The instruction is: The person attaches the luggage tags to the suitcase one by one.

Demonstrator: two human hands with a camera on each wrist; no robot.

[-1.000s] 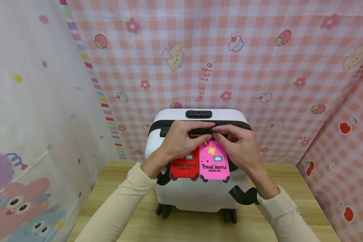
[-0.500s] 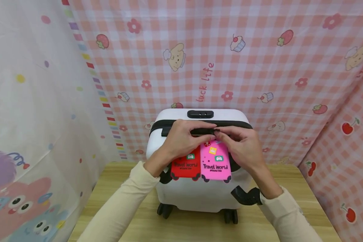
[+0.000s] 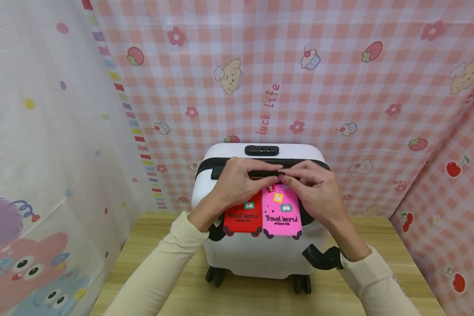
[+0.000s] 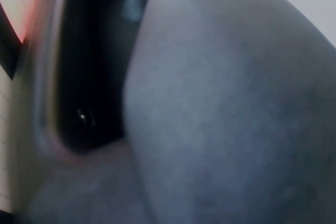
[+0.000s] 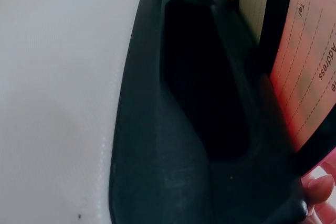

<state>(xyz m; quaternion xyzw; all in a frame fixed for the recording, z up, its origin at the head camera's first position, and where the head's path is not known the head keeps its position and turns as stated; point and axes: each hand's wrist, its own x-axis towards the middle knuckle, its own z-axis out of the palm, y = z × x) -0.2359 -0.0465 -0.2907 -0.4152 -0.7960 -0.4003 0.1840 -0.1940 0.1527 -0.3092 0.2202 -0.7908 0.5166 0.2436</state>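
Observation:
A white suitcase (image 3: 256,259) with a black band stands on the wooden table. In front of its top hang a red luggage tag (image 3: 242,219) and a pink luggage tag (image 3: 282,215), side by side, both printed "Travel World". My left hand (image 3: 237,182) pinches a black strap (image 3: 262,174) above the tags with thumb and fingers. Meeting it fingertip to fingertip, my right hand (image 3: 317,186) pinches the strap's short end. Lined tag backs, such as the pinkish card (image 5: 310,51), show in the right wrist view. The left wrist view is mostly a blurred hand (image 4: 226,103).
A black combination lock (image 3: 262,151) sits on the suitcase's top. Black wheels (image 3: 302,284) rest on the wooden table (image 3: 359,245). Behind hangs a pink checked curtain (image 3: 320,96), with a white printed curtain (image 3: 63,153) at left. A black wrist mount (image 3: 323,256) juts from the right sleeve.
The right fingers have shifted slightly, with the index more bent. More of the black strap end shows between the fingertips. The tags and suitcase stay in place.

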